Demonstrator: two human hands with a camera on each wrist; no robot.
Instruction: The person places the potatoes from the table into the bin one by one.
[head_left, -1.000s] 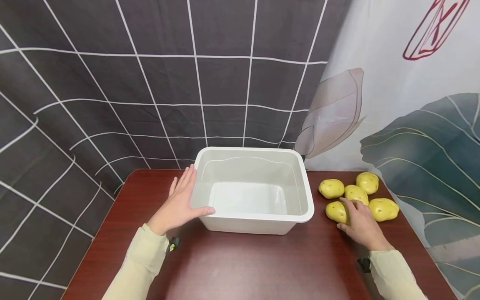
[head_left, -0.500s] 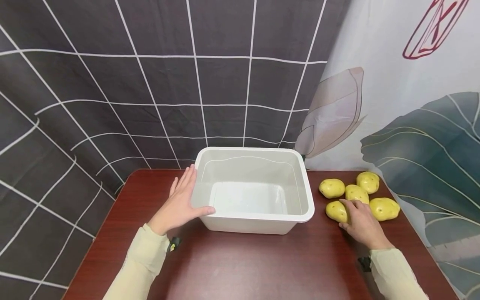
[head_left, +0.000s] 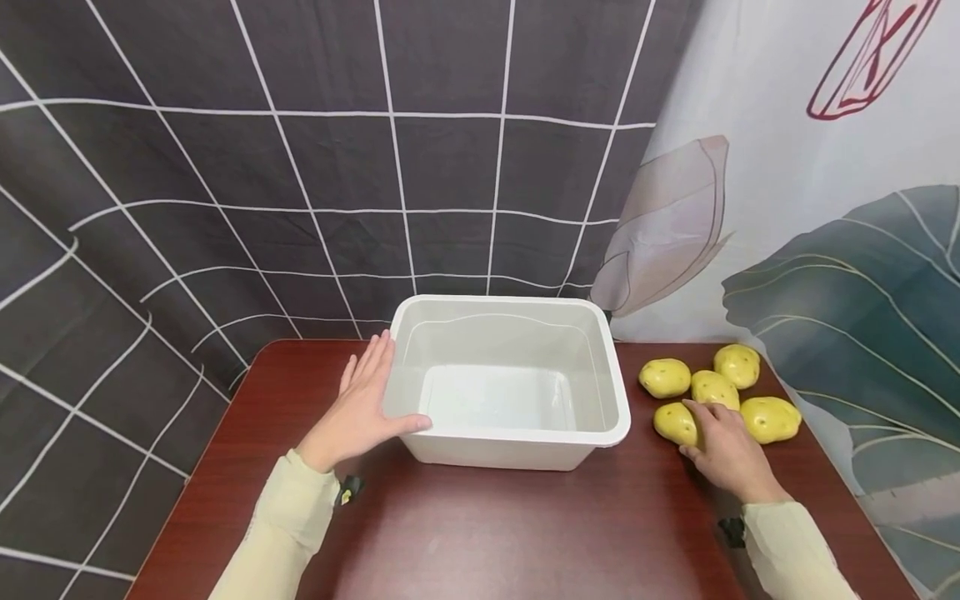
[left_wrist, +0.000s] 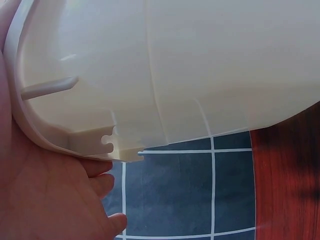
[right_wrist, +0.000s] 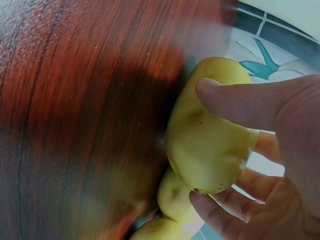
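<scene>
A white plastic tub point(head_left: 510, 435) stands at the table's far edge in the head view, with nothing inside. My left hand point(head_left: 356, 417) rests on its left end, fingers stretched along the side and thumb over the front rim. The left wrist view shows the tub's outer wall point(left_wrist: 175, 60) beside the palm point(left_wrist: 50, 195). On the right, my right hand point(head_left: 727, 454) holds the front-left potato point(head_left: 673, 423) of a yellow group. In the right wrist view the thumb lies on this potato point(right_wrist: 210, 145) and the fingers curl round its other side.
Several more potatoes point(head_left: 768, 419) lie close behind and right of the held one. The reddish-brown table point(head_left: 510, 533) extends in front of the tub. A dark gridded curtain point(head_left: 450, 167) hangs right behind the tub, and a pale patterned one point(head_left: 787, 183) hangs at the right.
</scene>
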